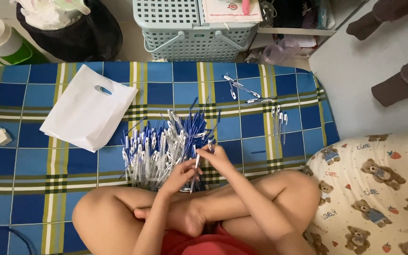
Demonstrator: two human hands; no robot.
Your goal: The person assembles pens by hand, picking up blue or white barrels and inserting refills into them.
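The person sits cross-legged on a blue plaid mattress (34, 94), both hands working over a pen barrel (195, 171) held just in front of the knees. The left hand (179, 175) grips the barrel's lower half, fingers curled around it. The right hand (219, 156) sits at the barrel's upper end, at about 1 o'clock from the left hand, fingers pinched together on what looks like a thin blue refill or the tip; the exact part is too small to tell.

The step in hand appears to be pen assembly: seating a part into one clear barrel. Immediately beyond the hands, at 11 o'clock, lies the pile of pen parts (164, 148), clear barrels mixed with blue refills. A few finished-looking pens (279, 120) lie apart at 2 o'clock, with another small group (241, 89) further up toward 1 o'clock. A flat white plastic bag (88, 108) rests at 10 o'clock, and a small white plug (3, 137) lies far off at 9 o'clock.

The next move likely calls for keeping the barrel steady in the left hand while the right presses straight along its axis, since a thin refill would bend if pushed at an angle.
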